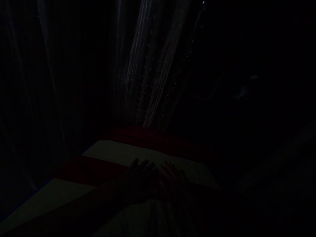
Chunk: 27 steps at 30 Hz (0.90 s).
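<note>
Head view, very dim: left hand (140, 176) and right hand (172, 174) flat, fingers spread, grasping nothing, on red-and-cream striped cloth (108, 153) at 6 o'clock. Best smoothed outward with even palm pressure.

The left hand (140, 176) lay flat, palm down, fingers stretched forward and slightly spread, its forearm running back toward the lower left. The right hand (172, 174) rested just beside it, fingers likewise extended, though darkness hid its wrist and arm.

Very dim, mostly black (faint central light).
</note>
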Each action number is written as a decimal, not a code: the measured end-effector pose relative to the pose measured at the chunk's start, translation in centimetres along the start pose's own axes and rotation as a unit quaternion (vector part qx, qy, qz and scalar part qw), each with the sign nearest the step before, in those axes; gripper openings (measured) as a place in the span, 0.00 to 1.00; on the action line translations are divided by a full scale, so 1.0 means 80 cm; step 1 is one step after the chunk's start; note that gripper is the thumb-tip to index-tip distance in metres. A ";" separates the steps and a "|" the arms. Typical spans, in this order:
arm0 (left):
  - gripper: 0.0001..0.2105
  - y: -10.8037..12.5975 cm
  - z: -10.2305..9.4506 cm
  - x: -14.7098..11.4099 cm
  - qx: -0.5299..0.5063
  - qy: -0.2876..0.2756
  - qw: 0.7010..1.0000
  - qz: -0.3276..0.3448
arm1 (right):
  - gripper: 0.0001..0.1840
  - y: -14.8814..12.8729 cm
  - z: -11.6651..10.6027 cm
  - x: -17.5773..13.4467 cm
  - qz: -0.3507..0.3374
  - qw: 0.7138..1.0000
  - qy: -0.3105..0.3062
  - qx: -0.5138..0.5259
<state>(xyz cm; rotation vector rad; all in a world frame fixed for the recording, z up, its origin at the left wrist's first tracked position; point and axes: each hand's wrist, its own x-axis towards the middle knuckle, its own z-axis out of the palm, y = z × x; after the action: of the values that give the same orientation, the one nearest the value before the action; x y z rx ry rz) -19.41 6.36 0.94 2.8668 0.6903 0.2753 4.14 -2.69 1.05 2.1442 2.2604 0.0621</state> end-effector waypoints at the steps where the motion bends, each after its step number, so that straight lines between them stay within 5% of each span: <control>1: 0.39 0.002 -0.002 0.000 0.005 -0.009 1.000 -0.003 | 0.35 -0.009 0.000 0.000 0.000 0.999 -0.032 0.001; 4: 0.38 0.009 -0.013 0.001 0.015 -0.037 0.999 -0.006 | 0.37 -0.025 0.001 -0.001 0.004 0.998 -0.067 -0.017; 12: 0.39 0.022 -0.036 0.001 0.013 -0.085 0.996 -0.023 | 0.40 -0.012 0.011 -0.011 -0.015 1.000 0.006 -0.021; 15: 0.38 0.026 -0.038 0.001 0.023 -0.097 0.995 -0.028 | 0.38 -0.015 -0.002 -0.010 -0.005 0.999 -0.038 0.003; 19: 0.38 0.020 -0.031 -0.002 0.019 -0.081 0.996 -0.028 | 0.37 -0.014 -0.014 -0.011 0.000 0.996 -0.081 0.033; 25: 0.35 -0.018 -0.027 -0.048 0.031 -0.033 0.999 -0.028 | 0.39 -0.020 0.006 -0.009 -0.041 0.997 0.022 0.068; 27: 0.34 -0.025 -0.031 -0.064 0.046 0.004 0.998 -0.040 | 0.42 -0.027 0.005 -0.012 -0.054 0.993 0.010 0.105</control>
<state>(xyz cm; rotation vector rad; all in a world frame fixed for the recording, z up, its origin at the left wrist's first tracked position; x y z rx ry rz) -25.27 6.05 2.23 2.9173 0.8387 0.2492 2.02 -3.74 0.50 2.1162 2.4929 -0.1651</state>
